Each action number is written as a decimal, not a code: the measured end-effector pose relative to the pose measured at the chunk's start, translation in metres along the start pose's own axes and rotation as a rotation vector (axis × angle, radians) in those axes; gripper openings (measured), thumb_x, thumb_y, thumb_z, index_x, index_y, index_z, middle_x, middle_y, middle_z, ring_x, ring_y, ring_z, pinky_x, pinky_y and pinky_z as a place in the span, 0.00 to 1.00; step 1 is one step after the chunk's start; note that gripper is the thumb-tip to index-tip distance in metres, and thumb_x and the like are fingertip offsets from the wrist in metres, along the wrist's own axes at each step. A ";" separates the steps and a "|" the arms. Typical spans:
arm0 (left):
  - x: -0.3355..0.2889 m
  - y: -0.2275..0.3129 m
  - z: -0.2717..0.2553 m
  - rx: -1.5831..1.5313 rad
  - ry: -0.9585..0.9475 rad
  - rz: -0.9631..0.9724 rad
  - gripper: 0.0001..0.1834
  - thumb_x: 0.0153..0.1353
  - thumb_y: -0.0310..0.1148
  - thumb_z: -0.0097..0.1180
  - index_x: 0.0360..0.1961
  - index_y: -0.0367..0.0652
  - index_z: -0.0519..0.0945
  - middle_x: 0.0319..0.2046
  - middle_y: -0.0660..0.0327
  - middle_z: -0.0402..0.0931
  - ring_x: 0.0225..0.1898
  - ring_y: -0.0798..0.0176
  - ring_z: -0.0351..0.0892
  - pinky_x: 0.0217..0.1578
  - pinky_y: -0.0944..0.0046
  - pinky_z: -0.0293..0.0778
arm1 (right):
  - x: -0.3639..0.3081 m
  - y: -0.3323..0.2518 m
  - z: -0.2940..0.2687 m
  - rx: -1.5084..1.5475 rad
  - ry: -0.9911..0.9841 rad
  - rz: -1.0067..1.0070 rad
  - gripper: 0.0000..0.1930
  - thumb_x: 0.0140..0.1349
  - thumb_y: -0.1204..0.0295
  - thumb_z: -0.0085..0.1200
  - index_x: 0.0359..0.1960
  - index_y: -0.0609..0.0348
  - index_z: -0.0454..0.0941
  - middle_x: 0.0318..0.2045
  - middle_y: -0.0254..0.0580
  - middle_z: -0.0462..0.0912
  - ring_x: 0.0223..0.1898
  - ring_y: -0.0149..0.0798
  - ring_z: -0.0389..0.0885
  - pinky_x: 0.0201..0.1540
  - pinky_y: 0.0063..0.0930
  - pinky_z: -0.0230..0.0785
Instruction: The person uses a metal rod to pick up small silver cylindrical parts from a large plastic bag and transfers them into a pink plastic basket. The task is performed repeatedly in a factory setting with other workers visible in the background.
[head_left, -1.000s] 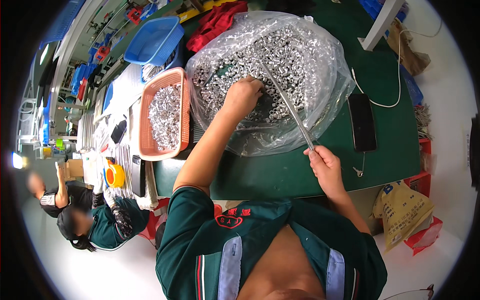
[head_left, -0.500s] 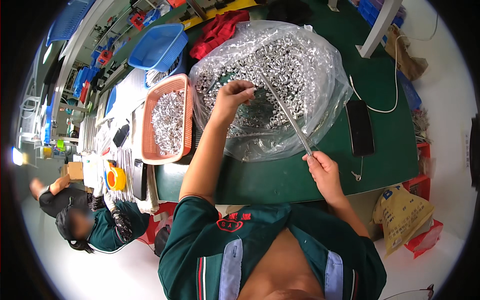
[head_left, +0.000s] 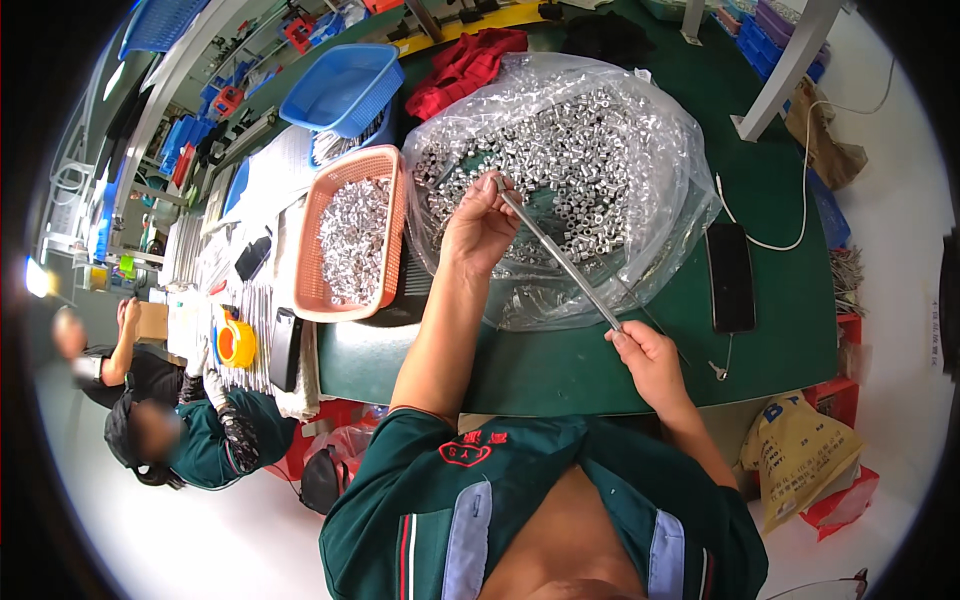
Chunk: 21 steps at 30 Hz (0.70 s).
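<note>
My right hand is closed round the near end of a long, thin metal rod, which slants up and to the left over a big clear plastic bag. At the rod's far tip, my left hand is closed in a pinch on a small metal sleeve, mostly covered by the fingers. Below both hands, the spread-open bag holds a heap of short silvery metal sleeves. A bare patch shows in the middle of the heap.
Left of the bag stands a pink basket full of small metal parts, with blue baskets behind. A red cloth lies at the back. To the right are a black phone and a white cable. Two people sit at far left.
My left fingers and the rod's tip, apart before, have come together. The rod's far end has dropped nearer to me, and the whole view has shifted slightly.
</note>
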<state>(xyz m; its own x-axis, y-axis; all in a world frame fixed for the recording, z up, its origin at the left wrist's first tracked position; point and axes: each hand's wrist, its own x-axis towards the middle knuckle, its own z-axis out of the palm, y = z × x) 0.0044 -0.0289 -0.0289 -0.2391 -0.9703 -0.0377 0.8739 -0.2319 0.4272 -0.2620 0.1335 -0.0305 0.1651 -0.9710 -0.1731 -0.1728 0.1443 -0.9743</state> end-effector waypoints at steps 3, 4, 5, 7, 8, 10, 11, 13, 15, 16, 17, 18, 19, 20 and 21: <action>-0.003 -0.004 0.003 0.063 -0.011 0.056 0.08 0.60 0.27 0.61 0.40 0.41 0.79 0.38 0.58 0.78 0.40 0.62 0.76 0.42 0.65 0.76 | 0.000 0.000 0.000 0.005 0.004 0.001 0.08 0.67 0.71 0.53 0.37 0.65 0.79 0.18 0.29 0.69 0.22 0.19 0.64 0.25 0.19 0.58; -0.004 -0.005 0.004 0.073 -0.032 0.074 0.08 0.60 0.27 0.60 0.40 0.41 0.79 0.38 0.57 0.78 0.40 0.62 0.77 0.44 0.65 0.76 | 0.000 0.000 0.000 0.007 0.006 0.005 0.08 0.67 0.71 0.53 0.37 0.65 0.79 0.18 0.29 0.69 0.22 0.19 0.64 0.25 0.19 0.58; -0.006 -0.007 0.005 0.122 0.027 0.149 0.07 0.60 0.26 0.60 0.40 0.40 0.79 0.38 0.57 0.79 0.39 0.62 0.77 0.44 0.65 0.76 | 0.000 0.000 0.000 0.003 0.008 0.003 0.08 0.67 0.71 0.53 0.37 0.65 0.79 0.18 0.29 0.69 0.22 0.20 0.63 0.25 0.19 0.58; -0.009 -0.012 0.010 0.223 0.147 0.296 0.06 0.61 0.24 0.59 0.40 0.40 0.79 0.38 0.57 0.80 0.39 0.62 0.79 0.43 0.65 0.76 | -0.001 0.000 0.001 -0.003 0.011 0.001 0.08 0.67 0.71 0.53 0.36 0.65 0.79 0.18 0.29 0.69 0.22 0.20 0.63 0.25 0.20 0.58; -0.010 -0.015 0.012 0.204 0.173 0.310 0.06 0.61 0.24 0.59 0.39 0.39 0.79 0.38 0.57 0.80 0.38 0.63 0.79 0.43 0.65 0.76 | -0.001 0.000 0.001 -0.015 0.021 -0.016 0.08 0.66 0.71 0.53 0.36 0.65 0.79 0.17 0.30 0.68 0.22 0.20 0.63 0.24 0.20 0.58; -0.015 -0.018 0.020 0.168 0.229 0.336 0.05 0.62 0.23 0.58 0.39 0.39 0.80 0.37 0.57 0.81 0.38 0.64 0.79 0.41 0.65 0.76 | -0.003 -0.002 0.002 -0.035 0.039 -0.045 0.08 0.66 0.71 0.53 0.36 0.65 0.78 0.17 0.32 0.68 0.21 0.21 0.62 0.24 0.21 0.57; -0.017 -0.020 0.025 0.221 0.222 0.402 0.05 0.61 0.23 0.59 0.38 0.39 0.79 0.36 0.57 0.81 0.37 0.65 0.79 0.40 0.67 0.75 | -0.003 -0.003 0.003 -0.066 0.049 -0.065 0.07 0.66 0.72 0.54 0.35 0.65 0.78 0.17 0.32 0.68 0.21 0.21 0.62 0.23 0.21 0.57; -0.021 -0.023 0.035 0.325 0.207 0.522 0.05 0.59 0.23 0.61 0.37 0.38 0.79 0.35 0.56 0.82 0.34 0.67 0.78 0.39 0.69 0.73 | -0.005 -0.003 0.005 -0.127 0.076 -0.094 0.07 0.65 0.72 0.54 0.35 0.65 0.77 0.16 0.34 0.67 0.20 0.22 0.62 0.22 0.22 0.57; -0.027 -0.021 0.040 0.460 0.203 0.615 0.05 0.59 0.22 0.61 0.37 0.37 0.79 0.34 0.56 0.81 0.33 0.68 0.76 0.38 0.70 0.72 | -0.004 -0.004 0.007 -0.099 0.088 -0.141 0.06 0.65 0.73 0.54 0.34 0.64 0.77 0.16 0.34 0.67 0.19 0.23 0.61 0.22 0.22 0.57; -0.030 -0.020 0.042 0.476 0.203 0.626 0.05 0.59 0.22 0.61 0.37 0.37 0.79 0.34 0.56 0.81 0.32 0.68 0.76 0.38 0.70 0.72 | -0.004 -0.004 0.008 -0.085 0.093 -0.166 0.06 0.65 0.73 0.54 0.34 0.64 0.77 0.16 0.35 0.67 0.19 0.23 0.61 0.22 0.22 0.57; -0.029 -0.022 0.032 0.455 0.187 0.590 0.04 0.59 0.22 0.61 0.35 0.37 0.79 0.32 0.57 0.81 0.32 0.68 0.76 0.38 0.70 0.72 | -0.005 -0.003 0.008 -0.102 0.098 -0.154 0.07 0.66 0.73 0.53 0.35 0.65 0.78 0.17 0.32 0.67 0.20 0.22 0.61 0.22 0.21 0.56; -0.032 -0.031 0.036 0.417 0.213 0.513 0.07 0.59 0.21 0.60 0.39 0.36 0.78 0.34 0.57 0.80 0.33 0.68 0.76 0.39 0.68 0.72 | -0.006 -0.003 0.009 -0.122 0.102 -0.142 0.07 0.66 0.72 0.52 0.36 0.65 0.78 0.18 0.30 0.68 0.21 0.21 0.61 0.23 0.20 0.56; -0.036 -0.042 0.037 0.400 0.227 0.454 0.12 0.59 0.21 0.60 0.44 0.36 0.76 0.36 0.57 0.80 0.33 0.67 0.76 0.40 0.67 0.72 | -0.005 -0.002 0.010 -0.139 0.105 -0.133 0.08 0.67 0.72 0.51 0.37 0.66 0.79 0.18 0.27 0.68 0.22 0.19 0.61 0.24 0.18 0.55; -0.039 -0.053 0.037 0.384 0.242 0.395 0.16 0.59 0.21 0.59 0.49 0.35 0.74 0.37 0.56 0.80 0.34 0.67 0.76 0.40 0.67 0.72 | -0.004 -0.001 0.009 -0.103 0.094 -0.123 0.08 0.67 0.72 0.51 0.37 0.65 0.79 0.18 0.27 0.67 0.21 0.19 0.61 0.23 0.18 0.54; -0.044 -0.061 0.034 0.352 0.167 0.276 0.25 0.59 0.21 0.59 0.57 0.34 0.67 0.39 0.56 0.80 0.36 0.66 0.77 0.43 0.66 0.72 | -0.001 0.001 0.006 -0.069 0.082 -0.112 0.08 0.67 0.72 0.51 0.37 0.65 0.79 0.18 0.26 0.67 0.21 0.19 0.60 0.23 0.18 0.54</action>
<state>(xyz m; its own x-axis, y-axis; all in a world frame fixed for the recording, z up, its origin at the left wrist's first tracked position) -0.0530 0.0301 -0.0224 0.0782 -0.9969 -0.0123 0.6920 0.0454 0.7204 -0.2563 0.1362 -0.0322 0.1077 -0.9930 -0.0489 -0.2241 0.0236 -0.9743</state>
